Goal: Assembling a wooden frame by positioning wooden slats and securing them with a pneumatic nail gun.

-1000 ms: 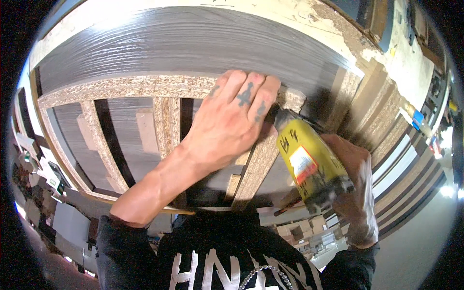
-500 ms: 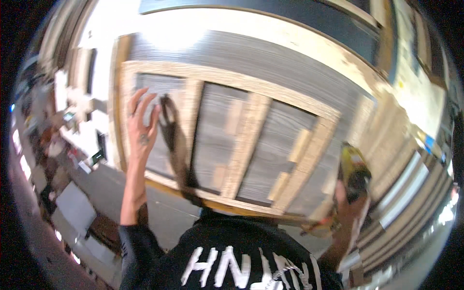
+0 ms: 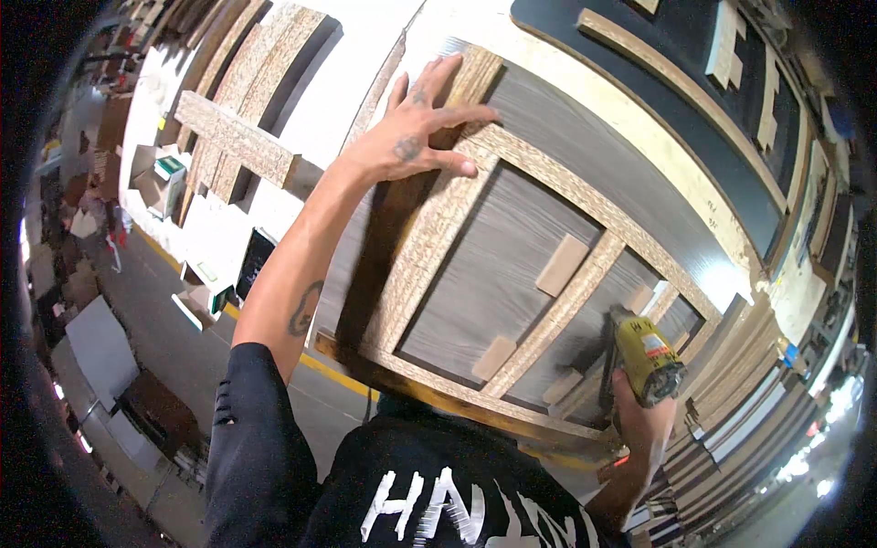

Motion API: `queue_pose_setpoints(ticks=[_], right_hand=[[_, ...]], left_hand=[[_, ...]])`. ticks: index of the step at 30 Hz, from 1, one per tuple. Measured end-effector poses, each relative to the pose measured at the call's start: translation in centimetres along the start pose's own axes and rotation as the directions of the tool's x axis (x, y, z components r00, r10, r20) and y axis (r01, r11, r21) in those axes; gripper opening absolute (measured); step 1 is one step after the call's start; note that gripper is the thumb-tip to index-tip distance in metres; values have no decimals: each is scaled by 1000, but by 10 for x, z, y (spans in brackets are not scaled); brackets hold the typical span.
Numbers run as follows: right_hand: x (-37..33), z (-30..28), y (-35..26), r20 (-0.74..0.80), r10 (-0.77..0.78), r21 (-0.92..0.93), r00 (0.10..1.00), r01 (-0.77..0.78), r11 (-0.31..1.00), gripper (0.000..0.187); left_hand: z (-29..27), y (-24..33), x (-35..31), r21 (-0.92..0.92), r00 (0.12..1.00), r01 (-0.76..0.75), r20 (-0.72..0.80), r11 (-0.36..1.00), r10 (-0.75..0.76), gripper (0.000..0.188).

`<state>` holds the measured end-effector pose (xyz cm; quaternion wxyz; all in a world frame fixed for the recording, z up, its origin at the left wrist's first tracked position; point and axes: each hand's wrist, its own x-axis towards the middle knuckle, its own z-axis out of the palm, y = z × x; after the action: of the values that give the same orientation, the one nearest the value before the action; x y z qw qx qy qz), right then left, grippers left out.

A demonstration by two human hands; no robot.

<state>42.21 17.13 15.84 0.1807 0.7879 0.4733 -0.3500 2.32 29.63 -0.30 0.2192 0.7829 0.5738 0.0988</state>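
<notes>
A frame of chipboard strips (image 3: 557, 189) lies on a grey wood-grain panel (image 3: 516, 239). My left hand (image 3: 411, 139) rests at the frame's far left corner, fingers spread, thumb and forefinger reaching over the strips. In my right hand (image 3: 642, 416) is a yellow and black nail gun (image 3: 647, 354), held over the right part of the frame. Its nose is partly hidden, so I cannot tell whether it touches the wood. Small wood blocks (image 3: 562, 265) sit against the frame's inner crosspiece (image 3: 566, 315).
Stacked chipboard strips (image 3: 260, 87) lie on the white surface at left, near small open boxes (image 3: 160, 178). Beyond the panel stands a dark framed panel (image 3: 630, 78) with wooden strips. Long boards (image 3: 744, 402) are piled at right. A grey floor (image 3: 343, 393) shows below.
The view has turned. My left hand has gone from hovering over the frame's left opening to its far left corner. The nail gun has moved in over the frame's right part.
</notes>
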Motion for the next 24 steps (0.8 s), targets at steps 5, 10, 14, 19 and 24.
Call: queue_pose_setpoints(ticks=[5,10,14,19,24], right_hand=[[6,-3,-102,-79,-130,-49,988,127,991,53],[22,-14,-168,-75,-333,102,940,340,935,37],[40,-16,-186,62,-479,-140,876,483,864,35],[70,-3,-184,113,-755,-343,646,739,580,32],[76,-4,-214,64,-855,-115,515,855,506,23]], left_hand=[[10,-12,-3,-87,997,-26,-70,996,20,75],[12,-12,-2,-116,995,-21,-94,993,10,70],[10,-12,-2,-166,996,1,-90,986,-16,62],[4,-10,-3,-177,997,26,-71,984,-39,56],[8,-9,-3,-223,997,54,-42,973,-65,56]])
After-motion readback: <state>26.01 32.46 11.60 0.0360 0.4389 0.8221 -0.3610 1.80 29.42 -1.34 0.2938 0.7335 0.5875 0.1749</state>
